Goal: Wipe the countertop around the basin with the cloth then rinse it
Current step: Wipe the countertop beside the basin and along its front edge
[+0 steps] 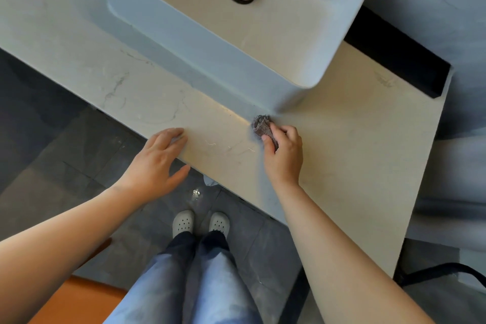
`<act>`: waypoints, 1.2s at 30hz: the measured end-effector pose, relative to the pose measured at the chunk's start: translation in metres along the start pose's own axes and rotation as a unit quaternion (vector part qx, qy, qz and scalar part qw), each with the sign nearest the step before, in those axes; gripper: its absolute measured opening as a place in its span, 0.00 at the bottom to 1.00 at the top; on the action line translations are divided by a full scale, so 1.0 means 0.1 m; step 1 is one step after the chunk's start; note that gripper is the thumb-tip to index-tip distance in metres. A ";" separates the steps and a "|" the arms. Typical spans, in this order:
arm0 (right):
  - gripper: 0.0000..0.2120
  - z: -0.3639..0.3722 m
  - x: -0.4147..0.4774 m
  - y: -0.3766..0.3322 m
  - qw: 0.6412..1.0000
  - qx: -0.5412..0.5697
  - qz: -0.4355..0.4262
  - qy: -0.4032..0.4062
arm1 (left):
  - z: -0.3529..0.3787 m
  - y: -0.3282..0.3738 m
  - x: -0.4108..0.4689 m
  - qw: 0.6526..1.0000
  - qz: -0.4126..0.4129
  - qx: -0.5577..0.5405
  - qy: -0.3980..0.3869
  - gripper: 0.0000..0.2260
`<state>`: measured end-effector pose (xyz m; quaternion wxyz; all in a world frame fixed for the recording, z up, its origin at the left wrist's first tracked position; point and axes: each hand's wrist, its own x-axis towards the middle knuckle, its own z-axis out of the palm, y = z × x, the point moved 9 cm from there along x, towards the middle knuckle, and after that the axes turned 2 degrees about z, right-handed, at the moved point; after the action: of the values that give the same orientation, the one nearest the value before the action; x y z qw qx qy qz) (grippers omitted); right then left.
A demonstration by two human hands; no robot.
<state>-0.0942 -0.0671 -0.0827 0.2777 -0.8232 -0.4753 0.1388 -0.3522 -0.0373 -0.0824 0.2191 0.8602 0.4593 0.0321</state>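
Cloth (263, 127) sits bunched in the right hand's (284, 155) grip, on the countertop (342, 152) touching the basin's (236, 42) near corner. Left hand (155, 160) rests flat, fingers relaxed, on the front edge. Better to press firmly into that seam.

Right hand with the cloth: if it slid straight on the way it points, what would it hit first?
Probably the basin, its outer wall near the corner; the cloth in the right hand lies close to it on the countertop.
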 end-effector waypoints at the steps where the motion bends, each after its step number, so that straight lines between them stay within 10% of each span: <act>1: 0.15 0.03 -0.03 -0.06 1.000 0.000 -0.014 -0.009 | -0.01 0.00 0.00 1.000 -0.001 0.003 0.001 0.30; 26: 0.08 0.28 -1.07 -0.50 0.969 0.148 -0.025 -0.195 | -0.03 -0.07 -0.01 0.999 0.018 0.017 -0.025 0.31; 36: 0.13 -0.27 0.23 -0.17 0.998 0.058 -0.029 -0.027 | 0.02 -0.05 -0.02 0.999 0.009 0.023 -0.025 0.34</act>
<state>-0.0808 -0.0501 -0.0500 0.3154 -0.7877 -0.4976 0.1803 -0.3569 -0.0375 -0.0861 0.2103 0.8696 0.4467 0.0018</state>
